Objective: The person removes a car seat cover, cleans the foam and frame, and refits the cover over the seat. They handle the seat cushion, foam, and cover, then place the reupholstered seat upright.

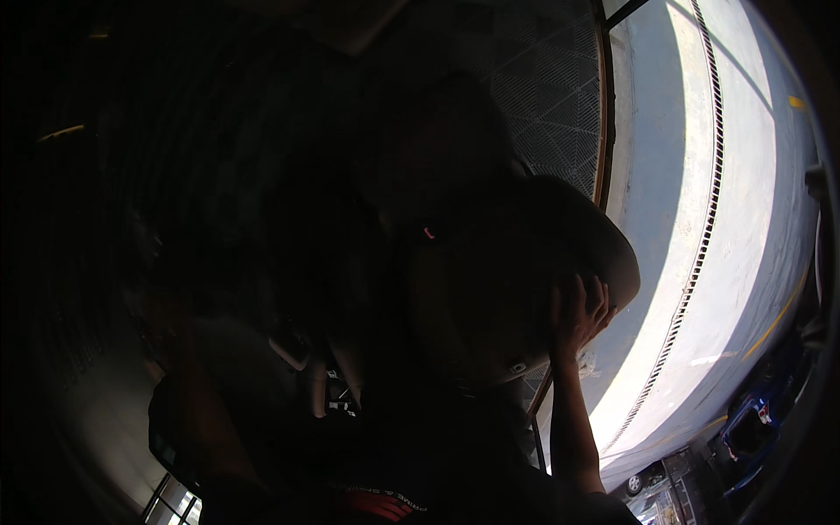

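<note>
right hand (pixel 582 311) loosely spread on dark seat (pixel 612 241) | left hand: too dark, can't tell | shirt print (pixel 385 503), red-white lettering, below-left of right hand

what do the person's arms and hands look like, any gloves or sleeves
The right hand wears no glove; the right forearm is bare, with a dark sleeve above it. The left forearm looks bare in deep shadow; the left hand is too dark to make out.

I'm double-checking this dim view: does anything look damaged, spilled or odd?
Nothing plainly damaged or spilled stands out, though deep shadow hides much. One small oddity: a tiny pinkish-red mark, bright against the blackness, left of the bare right hand on the large, dark, rounded form. I cannot tell what it is.
</note>
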Demonstrator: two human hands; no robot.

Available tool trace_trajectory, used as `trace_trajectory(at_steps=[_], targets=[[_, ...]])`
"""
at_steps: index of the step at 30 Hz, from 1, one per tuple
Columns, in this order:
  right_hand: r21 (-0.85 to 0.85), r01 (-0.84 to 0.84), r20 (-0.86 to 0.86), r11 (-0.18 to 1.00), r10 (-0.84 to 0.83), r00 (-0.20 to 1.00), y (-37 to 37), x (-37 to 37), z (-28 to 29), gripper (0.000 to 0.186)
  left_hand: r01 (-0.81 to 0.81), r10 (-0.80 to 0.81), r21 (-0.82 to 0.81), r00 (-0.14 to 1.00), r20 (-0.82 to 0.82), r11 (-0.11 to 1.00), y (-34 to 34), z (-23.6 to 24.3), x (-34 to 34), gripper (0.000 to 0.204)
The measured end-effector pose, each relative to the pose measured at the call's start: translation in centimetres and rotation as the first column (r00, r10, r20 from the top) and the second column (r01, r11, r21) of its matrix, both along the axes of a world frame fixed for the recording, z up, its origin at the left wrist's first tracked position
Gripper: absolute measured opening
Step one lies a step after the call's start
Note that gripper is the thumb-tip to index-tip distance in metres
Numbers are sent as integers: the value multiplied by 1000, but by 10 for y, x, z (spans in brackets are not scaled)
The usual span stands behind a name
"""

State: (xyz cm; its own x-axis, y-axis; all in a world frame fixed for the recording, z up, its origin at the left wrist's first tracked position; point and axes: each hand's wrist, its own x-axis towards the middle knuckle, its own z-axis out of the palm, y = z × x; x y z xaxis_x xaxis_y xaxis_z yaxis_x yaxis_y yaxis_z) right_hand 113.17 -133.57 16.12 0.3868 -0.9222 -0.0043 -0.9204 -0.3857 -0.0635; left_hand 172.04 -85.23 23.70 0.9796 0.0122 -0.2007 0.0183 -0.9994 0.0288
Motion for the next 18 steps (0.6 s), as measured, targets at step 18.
trace_trajectory(at_steps=[18], targets=[[-70, 57, -179, 996, -69, 981, 2, 9, -20, 44, -325, 112, -226, 760, -640, 918, -269, -481, -166, 41]])
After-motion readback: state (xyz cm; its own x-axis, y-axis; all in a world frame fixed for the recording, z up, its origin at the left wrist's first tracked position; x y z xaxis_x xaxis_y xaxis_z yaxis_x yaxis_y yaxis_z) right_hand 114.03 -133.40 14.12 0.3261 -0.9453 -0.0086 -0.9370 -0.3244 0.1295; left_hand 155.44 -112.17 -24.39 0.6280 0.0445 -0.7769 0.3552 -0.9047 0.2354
